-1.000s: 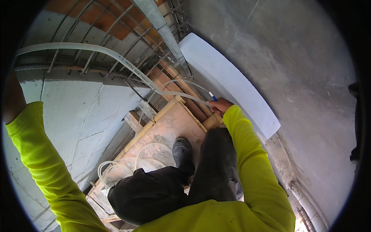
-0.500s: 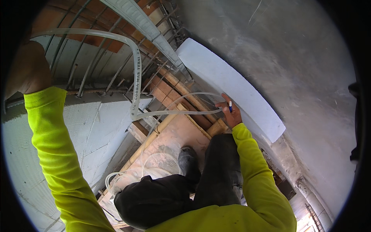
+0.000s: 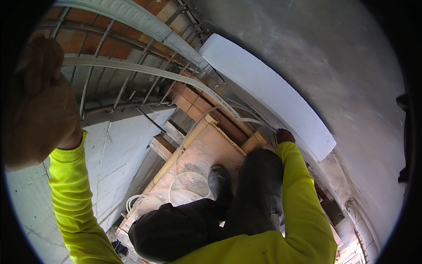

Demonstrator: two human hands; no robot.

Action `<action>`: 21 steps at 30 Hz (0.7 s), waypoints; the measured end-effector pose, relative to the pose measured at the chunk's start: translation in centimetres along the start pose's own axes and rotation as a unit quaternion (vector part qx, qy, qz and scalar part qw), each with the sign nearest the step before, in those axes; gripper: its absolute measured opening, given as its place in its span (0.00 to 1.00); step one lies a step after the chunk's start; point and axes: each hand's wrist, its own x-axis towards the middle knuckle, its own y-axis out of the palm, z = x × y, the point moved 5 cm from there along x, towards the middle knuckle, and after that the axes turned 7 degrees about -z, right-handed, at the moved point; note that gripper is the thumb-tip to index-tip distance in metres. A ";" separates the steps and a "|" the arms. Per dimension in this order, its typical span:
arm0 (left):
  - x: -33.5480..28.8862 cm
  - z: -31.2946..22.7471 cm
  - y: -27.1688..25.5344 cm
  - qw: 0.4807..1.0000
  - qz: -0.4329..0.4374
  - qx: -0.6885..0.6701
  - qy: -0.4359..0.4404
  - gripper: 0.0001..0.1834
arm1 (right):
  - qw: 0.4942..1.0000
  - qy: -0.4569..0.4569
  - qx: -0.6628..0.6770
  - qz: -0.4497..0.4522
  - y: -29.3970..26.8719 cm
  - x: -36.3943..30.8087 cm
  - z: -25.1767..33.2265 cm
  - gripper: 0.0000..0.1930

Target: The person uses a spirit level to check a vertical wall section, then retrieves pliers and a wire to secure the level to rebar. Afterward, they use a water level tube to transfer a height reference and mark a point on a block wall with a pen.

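Note:
A clear plastic hose [image 3: 151,70] stretches between my hands in a shallow curve. My left hand [image 3: 46,103] is raised close at the left, its fingers closed around one part of the hose. Lower at the right, my right hand [image 3: 285,135] is closed with the hose running into it, beside the white block panel. Its fingers are dark and partly hidden; the blue-and-white pen seen in it earlier does not show. More loops of thin clear hose [image 3: 189,182] lie on the plank by my boot [image 3: 219,179].
Steel rebar [image 3: 94,70] and a ribbed metal channel [image 3: 151,24] cross the upper left. A white block panel [image 3: 268,94] leans along the grey wall [image 3: 351,88]. A pale block wall [image 3: 94,145] stands left. Below are a plank [image 3: 209,143] and timber pieces [image 3: 254,141].
My left hand has come further into view, and my right hand has shifted right and lower, its fingers now closed. The bent hose has straightened into a smoother curve.

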 end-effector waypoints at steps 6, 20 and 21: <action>-4.3 3.0 4.1 0.980 0.098 0.113 0.131 0.26 | 0.984 0.114 0.136 0.015 5.2 0.4 -8.5 0.25; -1.6 6.5 2.8 0.959 0.009 0.277 0.061 0.29 | 0.788 -0.346 0.485 -0.156 -20.0 -18.6 20.4 0.35; -1.4 6.4 3.0 0.961 0.007 0.270 0.058 0.29 | 0.742 -0.391 0.512 -0.185 -20.6 -18.7 23.3 0.39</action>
